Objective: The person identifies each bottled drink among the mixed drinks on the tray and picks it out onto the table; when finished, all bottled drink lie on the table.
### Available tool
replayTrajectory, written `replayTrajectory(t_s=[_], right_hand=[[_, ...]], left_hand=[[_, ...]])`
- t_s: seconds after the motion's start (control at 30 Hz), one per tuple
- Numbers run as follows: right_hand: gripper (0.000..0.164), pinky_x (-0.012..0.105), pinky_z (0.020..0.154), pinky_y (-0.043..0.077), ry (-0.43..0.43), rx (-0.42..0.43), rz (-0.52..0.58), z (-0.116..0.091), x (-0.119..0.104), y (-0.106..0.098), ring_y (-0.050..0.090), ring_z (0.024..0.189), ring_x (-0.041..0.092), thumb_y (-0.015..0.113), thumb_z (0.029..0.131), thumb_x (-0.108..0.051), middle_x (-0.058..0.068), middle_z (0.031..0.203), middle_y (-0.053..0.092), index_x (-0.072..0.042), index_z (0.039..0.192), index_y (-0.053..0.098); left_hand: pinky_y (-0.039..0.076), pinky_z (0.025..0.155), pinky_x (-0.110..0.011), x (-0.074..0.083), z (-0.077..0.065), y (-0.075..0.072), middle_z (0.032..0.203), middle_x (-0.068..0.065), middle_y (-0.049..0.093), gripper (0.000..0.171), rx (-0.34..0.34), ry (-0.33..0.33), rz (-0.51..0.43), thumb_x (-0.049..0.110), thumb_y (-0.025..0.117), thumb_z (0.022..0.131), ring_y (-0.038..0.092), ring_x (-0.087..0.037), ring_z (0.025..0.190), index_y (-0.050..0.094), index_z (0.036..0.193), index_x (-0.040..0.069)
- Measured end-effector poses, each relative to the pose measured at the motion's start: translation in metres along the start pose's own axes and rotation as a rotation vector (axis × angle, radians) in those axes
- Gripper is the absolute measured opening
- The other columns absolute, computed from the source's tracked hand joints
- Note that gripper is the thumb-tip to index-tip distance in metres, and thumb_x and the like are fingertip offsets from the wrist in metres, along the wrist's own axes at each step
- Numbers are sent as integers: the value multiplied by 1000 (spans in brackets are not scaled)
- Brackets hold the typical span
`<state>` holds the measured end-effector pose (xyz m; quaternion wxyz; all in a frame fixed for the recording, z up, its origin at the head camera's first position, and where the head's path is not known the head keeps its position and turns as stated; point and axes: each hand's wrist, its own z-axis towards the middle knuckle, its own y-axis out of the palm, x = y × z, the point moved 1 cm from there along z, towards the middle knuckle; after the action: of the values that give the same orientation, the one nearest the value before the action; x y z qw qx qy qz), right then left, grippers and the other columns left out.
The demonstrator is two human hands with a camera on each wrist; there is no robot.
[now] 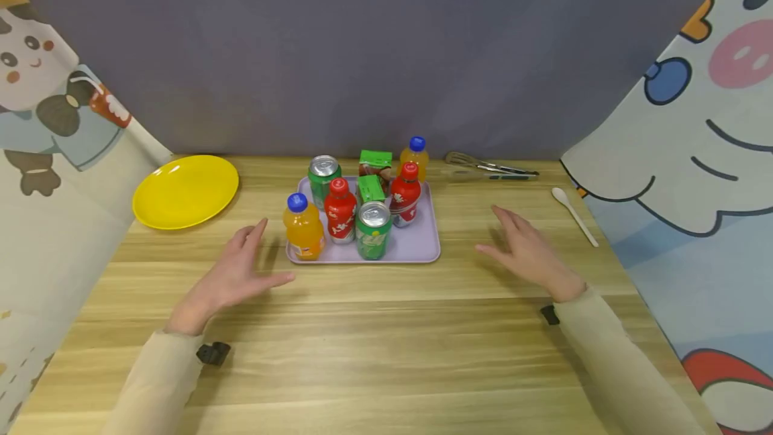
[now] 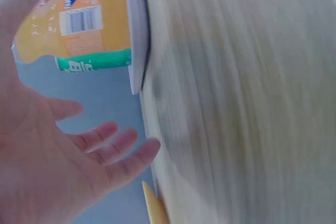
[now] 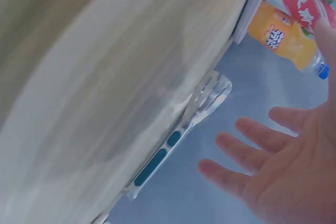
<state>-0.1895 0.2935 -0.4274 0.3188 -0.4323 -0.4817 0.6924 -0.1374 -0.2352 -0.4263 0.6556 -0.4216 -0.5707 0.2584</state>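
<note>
A lilac tray (image 1: 417, 247) bears two orange drink bottles with blue caps, two red-capped bottles, two green cans and two small green-topped cartons. My left hand (image 1: 232, 277) is held left of the tray, fingers spread and holding nothing; nearest to it is the front orange drink bottle (image 1: 304, 230). In the left wrist view, the left palm (image 2: 47, 156) shows beside that bottle (image 2: 100, 22). To the right of the tray, my right hand (image 1: 525, 250) hovers with spread fingers and nothing in it. Beyond its fingers, in the right wrist view, lie metal tongs (image 3: 178, 135).
At the back left lies a yellow plate (image 1: 186, 192). The tongs (image 1: 492, 168) rest at the back right by the grey backdrop (image 1: 362, 52), and a white spoon (image 1: 574, 215) lies near the right table edge. Printed cloths hang on both sides.
</note>
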Motion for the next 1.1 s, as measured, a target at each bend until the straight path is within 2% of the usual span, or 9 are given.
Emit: replayTrajectory(t_s=[0.1,0.2,0.33,0.43,0.5,0.63,0.73,0.87,1.1], right_hand=[[92,57,106,32,6,-15,26,5,-6,-1,34,129,42,59,87,-59,25,145,33,-5,151,21],[92,57,106,31,17,-30,48,10,-11,-1,32,131,41,58,87,-59,25,146,31,-7,152,19],[90,58,106,32,14,-23,76,16,-16,1,32,131,41,59,88,-56,24,146,30,-8,152,19],[87,57,105,33,-8,-2,92,20,-18,2,34,129,41,60,89,-53,24,146,32,-8,151,20],[85,57,106,33,-23,12,96,23,-20,3,35,129,41,62,89,-50,24,145,33,-6,151,21],[83,56,106,33,-27,22,120,30,-25,3,37,128,40,61,90,-49,22,145,34,-6,150,24],[82,56,105,34,-10,21,150,35,-29,3,38,127,39,59,90,-51,21,145,35,-7,150,25],[81,56,101,39,4,28,189,43,-35,4,41,124,37,59,90,-51,21,143,37,-8,150,26],[77,53,97,43,-20,70,220,57,-45,6,47,120,33,62,90,-47,18,141,41,-5,147,31]], left_hand=[[37,96,-67,0,1,0,142,-33,23,118,22,9,-46,65,70,72,35,-48,121,10,152,3],[49,87,-59,-1,1,0,138,-31,29,114,38,8,-120,59,74,73,42,-44,114,13,152,4],[56,79,-48,-2,4,1,135,-29,33,112,41,-15,-249,48,79,74,47,-43,110,12,152,5],[56,82,-49,-2,6,3,136,-30,35,112,34,-41,-315,41,82,74,50,-45,110,10,152,4],[55,84,-49,-2,8,4,135,-30,38,111,29,-69,-327,38,82,75,52,-44,110,11,152,3],[54,85,-47,0,8,5,134,-29,42,105,-2,-155,-368,32,81,77,56,-39,108,13,151,1],[56,83,-40,2,9,7,135,-30,42,99,-39,-196,-481,21,79,80,57,-37,107,13,151,0],[57,80,-33,3,11,10,136,-31,41,94,-75,-217,-637,9,77,81,56,-37,108,14,150,-2],[50,92,-36,-2,12,17,132,-23,50,83,-71,-294,-713,14,74,83,52,-33,114,25,149,1]])
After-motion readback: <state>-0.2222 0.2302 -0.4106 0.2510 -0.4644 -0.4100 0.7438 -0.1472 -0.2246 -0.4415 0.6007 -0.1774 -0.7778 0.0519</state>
